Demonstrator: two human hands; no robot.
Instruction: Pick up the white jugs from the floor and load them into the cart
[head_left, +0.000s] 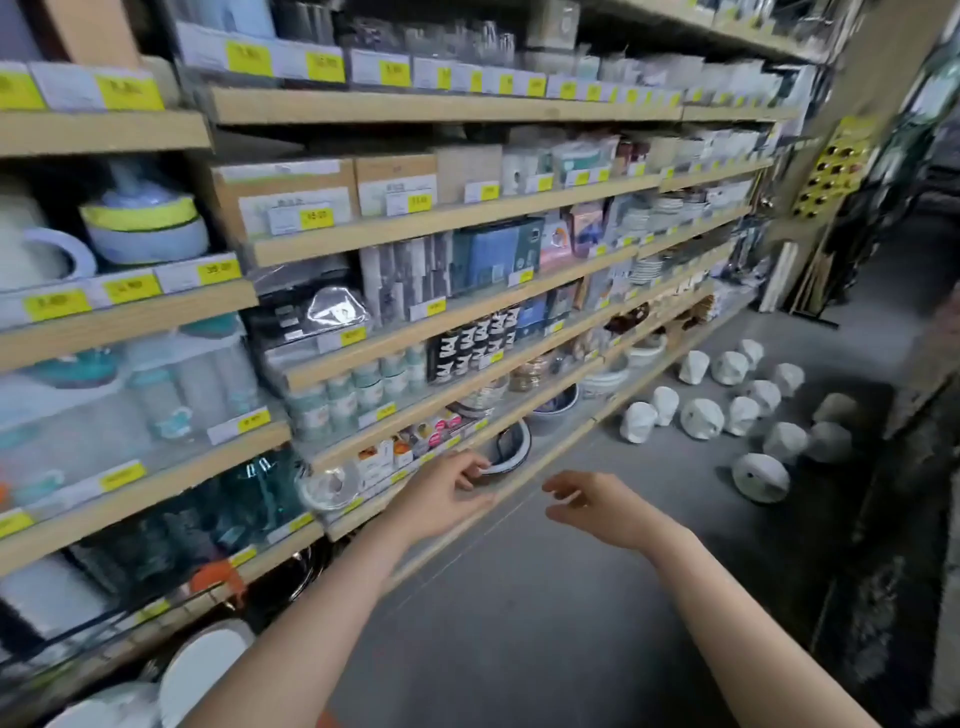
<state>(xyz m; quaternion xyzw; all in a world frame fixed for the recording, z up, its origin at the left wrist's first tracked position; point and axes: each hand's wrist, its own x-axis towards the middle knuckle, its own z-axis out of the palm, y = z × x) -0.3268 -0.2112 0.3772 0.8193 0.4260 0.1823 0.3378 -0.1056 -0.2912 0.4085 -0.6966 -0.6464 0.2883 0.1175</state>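
Several white jugs (702, 419) stand and lie on the grey floor (545, 597) at the right, a good way ahead of my hands. One jug (761, 477) lies on its side nearest to me. My left hand (451, 493) is held out in front of the low shelves, fingers loosely curled, holding nothing. My right hand (597, 506) hovers beside it over the floor, fingers relaxed and empty. No cart is recognisable in view.
Tall wooden shelves (415, 218) packed with boxes, jars, bowls and yellow price tags fill the left and centre. White plates (202, 670) sit on the bottom shelf near me. A dark blurred structure (904, 519) borders the aisle on the right.
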